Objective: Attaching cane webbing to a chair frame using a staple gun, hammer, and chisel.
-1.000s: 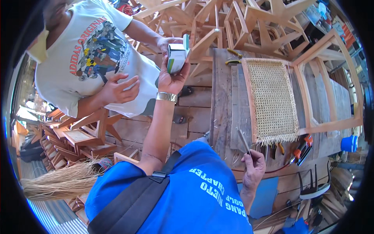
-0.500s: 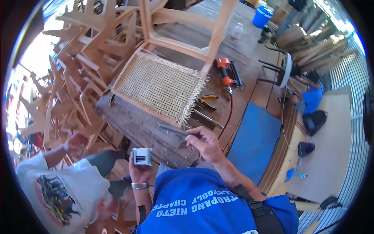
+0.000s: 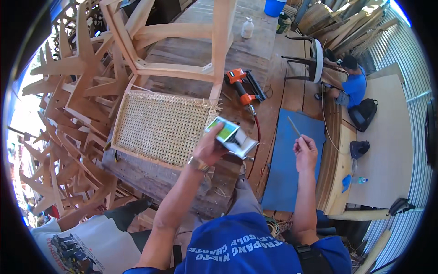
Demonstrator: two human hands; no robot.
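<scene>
At centre-left, the woven tan cane panel (image 3: 159, 125) lies fringed, untrimmed; my left hand (image 3: 209, 149) clasps a white-and-green cardboard box (image 3: 228, 130), my right hand (image 3: 306, 153) pinches a thin grey strip (image 3: 294, 126).

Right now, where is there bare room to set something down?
The workbench between white bottle and orange nail gun looks free; so does the blue mat between red hose and stacked boards. Crowded: the left, piled with chair frames.

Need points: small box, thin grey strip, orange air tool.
Small box (image 3: 226, 131): head view, on its green-printed face.
Thin grey strip (image 3: 294, 126): head view, midway along its bare length.
Orange air tool (image 3: 241, 89): head view, on its dark middle section.
</scene>
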